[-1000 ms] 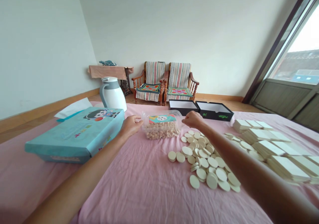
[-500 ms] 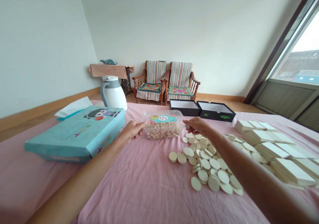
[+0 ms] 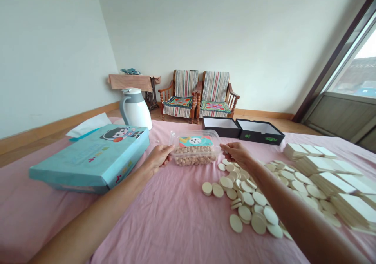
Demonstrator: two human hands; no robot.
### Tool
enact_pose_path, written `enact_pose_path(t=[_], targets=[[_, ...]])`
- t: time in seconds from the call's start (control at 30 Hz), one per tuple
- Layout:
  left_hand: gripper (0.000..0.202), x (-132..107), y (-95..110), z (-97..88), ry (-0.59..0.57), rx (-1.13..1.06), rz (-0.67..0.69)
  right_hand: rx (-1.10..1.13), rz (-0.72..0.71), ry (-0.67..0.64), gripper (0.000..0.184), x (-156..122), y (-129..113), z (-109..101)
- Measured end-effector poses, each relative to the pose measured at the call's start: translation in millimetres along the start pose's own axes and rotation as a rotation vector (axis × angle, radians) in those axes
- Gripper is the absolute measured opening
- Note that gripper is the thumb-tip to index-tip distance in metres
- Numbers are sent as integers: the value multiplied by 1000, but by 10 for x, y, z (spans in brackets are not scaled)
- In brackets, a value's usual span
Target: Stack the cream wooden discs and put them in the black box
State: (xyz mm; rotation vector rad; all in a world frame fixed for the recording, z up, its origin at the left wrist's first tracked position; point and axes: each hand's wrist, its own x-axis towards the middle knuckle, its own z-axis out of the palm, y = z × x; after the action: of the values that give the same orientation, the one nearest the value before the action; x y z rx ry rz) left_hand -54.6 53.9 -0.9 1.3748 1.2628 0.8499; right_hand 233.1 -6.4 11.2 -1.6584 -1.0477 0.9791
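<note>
The near edge of the table (image 3: 164, 217) is cut off by the bottom of the view, and both forearms run out of sight there. Whether the clear box (image 3: 195, 148) of small brown balls has a lid is hard to tell; only its coloured label shows plainly.

The box stands toward the far edge of the table, near its middle. The left hand (image 3: 160, 157) cups the box's left end with fingers curled against the wall, and the right hand (image 3: 236, 151) holds the right end, fingers pressed together on its corner.

Just right of the box, under the right wrist, a heap of pale round discs (image 3: 249, 197) spreads toward the near edge. Stacks of pale flat cards (image 3: 326, 170) fill the right edge. A blue flat carton (image 3: 94, 158) lies along the left side, with a white jug (image 3: 135, 109) at the far left corner and two black trays (image 3: 243, 129) at the far edge.

Bare pink cloth lies open between the arms.
</note>
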Motion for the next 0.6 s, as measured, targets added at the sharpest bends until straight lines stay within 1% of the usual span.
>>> enact_pose_path(t=[0.13,0.2,0.27,0.33,0.37,0.43,0.47,0.6], targets=[[47,51,75,-95,9,-9,-29,-83,18,13,36,35,-110,-77],[51,149,147,-147,56,-26,-26,-120,0,63,36,109,-198,-97],[49,293,225,-168,130,-48,-9,-145,-24,129,32,228,-290,-80],[47,459,287,-145,180,-49,-22,-164,-26,168,29,376,-367,-24],[46,538,307,-120,186,-47,-35,-172,-14,176,29,452,-394,13],[36,674,323,-59,179,-45,-70,-181,27,179,30,592,-426,94],[33,726,321,-30,178,-47,-86,-181,51,175,31,649,-431,132],[33,849,287,21,175,-77,-136,-145,136,124,31,778,-423,236]])
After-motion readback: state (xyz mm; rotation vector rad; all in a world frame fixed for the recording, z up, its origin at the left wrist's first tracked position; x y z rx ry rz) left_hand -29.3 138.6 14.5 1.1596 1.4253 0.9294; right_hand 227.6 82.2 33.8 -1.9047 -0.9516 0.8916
